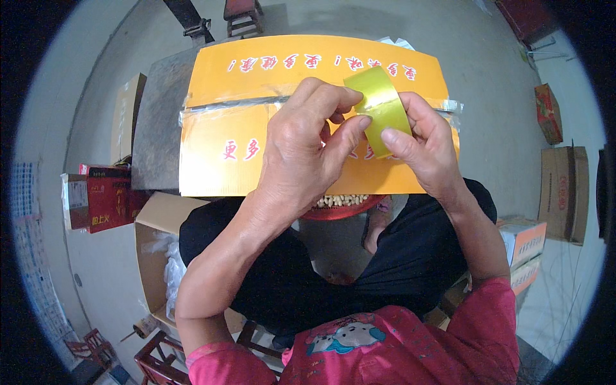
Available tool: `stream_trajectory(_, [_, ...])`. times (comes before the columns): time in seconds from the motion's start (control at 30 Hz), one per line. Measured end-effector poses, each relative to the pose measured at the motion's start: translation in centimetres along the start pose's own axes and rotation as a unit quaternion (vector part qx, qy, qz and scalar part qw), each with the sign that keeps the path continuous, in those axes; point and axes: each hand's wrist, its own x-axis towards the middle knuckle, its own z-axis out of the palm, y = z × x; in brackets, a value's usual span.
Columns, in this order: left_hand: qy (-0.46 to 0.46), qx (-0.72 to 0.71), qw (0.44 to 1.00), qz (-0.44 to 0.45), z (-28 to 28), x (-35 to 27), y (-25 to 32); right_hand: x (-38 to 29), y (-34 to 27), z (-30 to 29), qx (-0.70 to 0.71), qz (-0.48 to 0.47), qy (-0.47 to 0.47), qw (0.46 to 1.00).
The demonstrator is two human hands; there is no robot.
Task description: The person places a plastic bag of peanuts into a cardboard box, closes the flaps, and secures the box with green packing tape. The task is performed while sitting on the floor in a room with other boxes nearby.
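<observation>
A roll of yellow-green adhesive tape (385, 113) is held up above a flat yellow cardboard box (226, 178) that bears red writing. My right hand (428, 144) grips the roll from the right, thumb on its near face. My left hand (308, 130) is at the roll's left side, its thumb and index fingertips touching or almost touching the tape; whether they pinch an edge of it cannot be told. Clear tape runs along the box's middle seam and sticks out at both ends. Below the box's near edge, a red basket (337, 213) of pale nuts or beans partly shows.
An open carton (149, 260) with plastic bags stands at the left, near a red box (110, 197) and a wooden chair (159, 358). A dark table (159, 120) lies beyond the yellow box's left side. Cartons (563, 192) stand at the right, a stool (242, 12) at the top.
</observation>
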Motion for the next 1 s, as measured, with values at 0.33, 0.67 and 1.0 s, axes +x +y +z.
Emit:
stream_trajectory(0.33, [0.002,0.028,0.999,-0.021,0.0,-0.5,0.5,0.1,0.5,0.5,-0.02,-0.009,0.005,1.0])
stream_trajectory(0.67, [-0.014,-0.126,0.985,-0.12,-0.8,-0.4,0.5,0.3,0.2,0.8,-0.047,-0.014,0.008,0.999])
stream_trajectory(1.0, [0.057,0.08,0.991,0.089,0.6,-0.2,0.4,0.3,0.9,1.9,-0.151,-0.047,0.054,0.986])
